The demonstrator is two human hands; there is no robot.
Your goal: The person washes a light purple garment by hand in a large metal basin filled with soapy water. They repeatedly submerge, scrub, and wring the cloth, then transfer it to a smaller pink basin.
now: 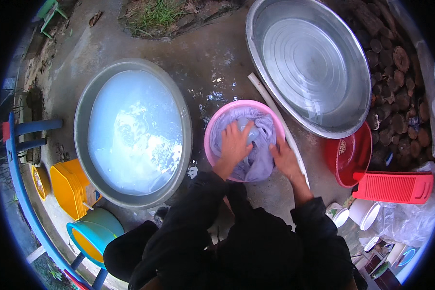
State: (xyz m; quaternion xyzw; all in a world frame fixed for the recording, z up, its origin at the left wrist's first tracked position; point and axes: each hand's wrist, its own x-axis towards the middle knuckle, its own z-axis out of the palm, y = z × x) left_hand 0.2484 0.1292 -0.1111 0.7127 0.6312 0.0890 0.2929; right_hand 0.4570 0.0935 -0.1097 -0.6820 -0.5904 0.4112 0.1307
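A pink plastic basin (207,145) sits on the wet ground before me, filled with wet lavender cloth (262,163). My left hand (236,142) is inside it, fingers spread over a smooth pale blue object (253,133) that lies on the cloth. What that object is I cannot tell, as the fingers cover part of it. At the basin's right side my right hand (286,157) grips the rim, its thumb inside against the cloth.
Left stands a large grey tub (80,119) of cloudy water; upper right, a large metal basin (255,47) holds clear water. A pale pipe (266,95) runs between it and the pink basin. A red basin (331,156), red washboard (395,186), stacked logs (400,125) and yellow container (67,185) lie around.
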